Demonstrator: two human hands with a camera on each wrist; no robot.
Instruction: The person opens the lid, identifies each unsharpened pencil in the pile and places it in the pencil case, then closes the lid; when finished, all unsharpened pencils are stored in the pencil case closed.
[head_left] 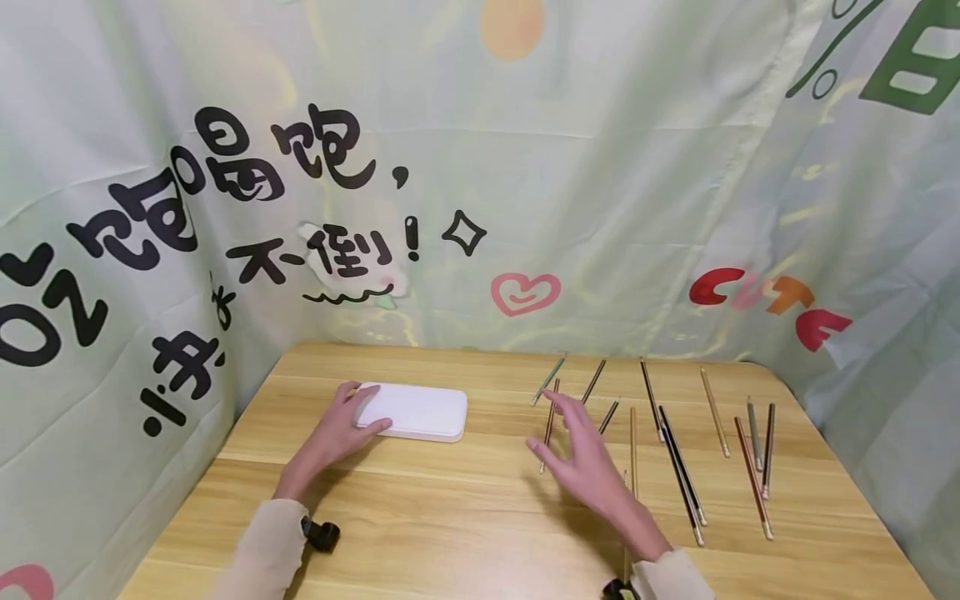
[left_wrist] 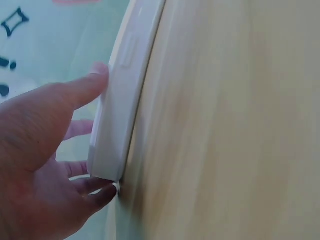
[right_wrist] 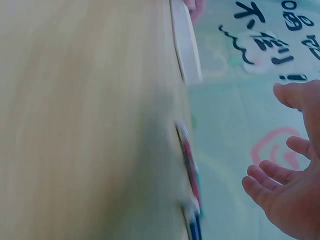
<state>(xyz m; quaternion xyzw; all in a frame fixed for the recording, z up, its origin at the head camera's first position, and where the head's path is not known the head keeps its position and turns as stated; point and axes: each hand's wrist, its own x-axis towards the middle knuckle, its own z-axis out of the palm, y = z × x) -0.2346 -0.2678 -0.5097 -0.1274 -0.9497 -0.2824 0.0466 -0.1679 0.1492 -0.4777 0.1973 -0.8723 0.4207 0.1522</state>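
A flat white case (head_left: 416,412) with rounded corners lies on the wooden table, left of the middle. My left hand (head_left: 341,427) grips its left end, the thumb along the near edge and the fingers round the far side. In the left wrist view, the thumb (left_wrist: 90,87) touches the upper edge of the case (left_wrist: 122,95) and fingertips reach its end corner. My right hand (head_left: 588,458) is held over the table with thumb and fingers spread, nothing between them. Close by its fingers are a dark red pencil (head_left: 551,425) and a greenish pencil (head_left: 548,379).
Several pencils lie scattered over the right half of the table (head_left: 465,517), among them black ones (head_left: 681,475), a natural wood one (head_left: 715,412) and a reddish-brown one (head_left: 752,475). A printed cloth curtain (head_left: 600,208) hangs behind and at both sides of the table.
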